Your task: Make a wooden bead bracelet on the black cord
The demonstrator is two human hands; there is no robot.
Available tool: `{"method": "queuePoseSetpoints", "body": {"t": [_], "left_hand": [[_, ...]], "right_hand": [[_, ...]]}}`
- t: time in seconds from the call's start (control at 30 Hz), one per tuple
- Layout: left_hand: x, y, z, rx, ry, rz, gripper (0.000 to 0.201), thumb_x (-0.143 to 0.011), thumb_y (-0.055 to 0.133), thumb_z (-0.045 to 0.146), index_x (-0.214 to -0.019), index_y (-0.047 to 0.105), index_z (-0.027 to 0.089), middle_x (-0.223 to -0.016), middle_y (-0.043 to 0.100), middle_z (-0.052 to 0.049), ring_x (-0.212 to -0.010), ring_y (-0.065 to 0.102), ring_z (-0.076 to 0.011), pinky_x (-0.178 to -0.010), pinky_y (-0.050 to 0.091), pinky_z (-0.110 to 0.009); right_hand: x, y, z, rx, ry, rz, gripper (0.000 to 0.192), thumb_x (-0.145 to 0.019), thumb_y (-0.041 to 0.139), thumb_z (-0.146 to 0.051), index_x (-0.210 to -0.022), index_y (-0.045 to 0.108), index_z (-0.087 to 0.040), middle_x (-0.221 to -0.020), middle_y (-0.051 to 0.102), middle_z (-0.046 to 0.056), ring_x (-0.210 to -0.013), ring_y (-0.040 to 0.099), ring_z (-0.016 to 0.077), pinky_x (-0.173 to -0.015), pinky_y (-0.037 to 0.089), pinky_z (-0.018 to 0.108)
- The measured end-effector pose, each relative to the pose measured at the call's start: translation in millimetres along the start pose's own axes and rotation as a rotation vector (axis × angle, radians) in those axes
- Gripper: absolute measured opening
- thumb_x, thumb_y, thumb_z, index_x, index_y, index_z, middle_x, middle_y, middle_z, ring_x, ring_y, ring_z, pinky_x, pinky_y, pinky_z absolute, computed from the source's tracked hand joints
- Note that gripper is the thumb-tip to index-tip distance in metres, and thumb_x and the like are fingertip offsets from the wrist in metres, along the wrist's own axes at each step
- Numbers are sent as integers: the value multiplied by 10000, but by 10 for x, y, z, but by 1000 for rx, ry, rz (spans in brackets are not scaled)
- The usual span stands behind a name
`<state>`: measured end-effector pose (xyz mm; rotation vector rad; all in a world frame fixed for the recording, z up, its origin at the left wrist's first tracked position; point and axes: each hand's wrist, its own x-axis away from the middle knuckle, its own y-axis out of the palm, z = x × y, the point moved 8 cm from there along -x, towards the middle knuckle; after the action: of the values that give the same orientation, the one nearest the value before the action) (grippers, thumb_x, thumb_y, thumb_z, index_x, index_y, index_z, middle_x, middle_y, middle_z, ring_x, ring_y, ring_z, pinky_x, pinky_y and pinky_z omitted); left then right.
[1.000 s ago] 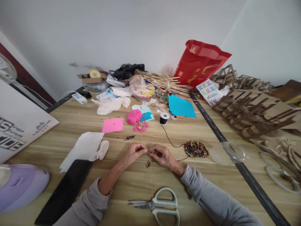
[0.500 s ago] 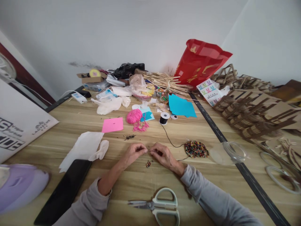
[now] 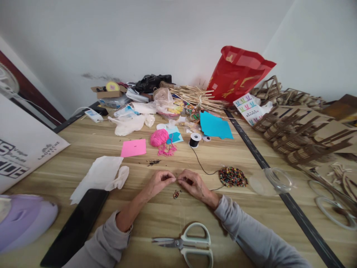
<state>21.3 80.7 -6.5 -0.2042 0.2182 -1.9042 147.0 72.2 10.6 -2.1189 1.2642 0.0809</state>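
Observation:
My left hand point(image 3: 160, 182) and my right hand point(image 3: 194, 185) meet fingertip to fingertip above the table. A thin dark end of black cord shows between them, pinched by my right thumb and forefinger. My left fingers are also pinched, but what they hold is too small to see. Just below lie several loose wooden beads point(image 3: 176, 194). Right of my right wrist sits a coiled heap of multicoloured strung beads point(image 3: 232, 176). The black cord point(image 3: 201, 165) runs from its spool point(image 3: 195, 140) to this heap, and on beneath my right wrist.
Scissors with pale handles point(image 3: 195, 242) lie in front of me. A black phone-like slab point(image 3: 76, 225) and white paper point(image 3: 97, 175) are at left. Short black pieces point(image 3: 153, 162), pink yarn point(image 3: 159, 138) and pink paper point(image 3: 133, 147) lie beyond. Small woven baskets point(image 3: 295, 137) stand at right.
My left fingertips have shifted very slightly right, closer to my right fingertips. My right hand and the things on the table look unmoved.

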Motion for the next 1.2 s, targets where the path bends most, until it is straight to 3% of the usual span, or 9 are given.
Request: {"method": "queuePoseSetpoints", "body": {"t": [0.57,1.2], "left_hand": [[-12,9,-68,15,0,-1,142,-728,628,263,-697,662,129,-671,650,-17,-648,548,-143,-649,434,-254],[5,26,-12,-32,34,-15,134,-740,628,247,-699,670,127,-661,645,-11,-640,540,-140,-637,415,-242]], "right_hand": [[-3,-16,-18,6,13,30,178,-880,551,-343,-874,613,-176,-707,565,22,-580,496,115,-520,400,223],[0,8,-38,22,-70,-1,173,-907,528,-306,-865,617,-164,-785,596,61,-713,558,155,-649,450,267]]}}
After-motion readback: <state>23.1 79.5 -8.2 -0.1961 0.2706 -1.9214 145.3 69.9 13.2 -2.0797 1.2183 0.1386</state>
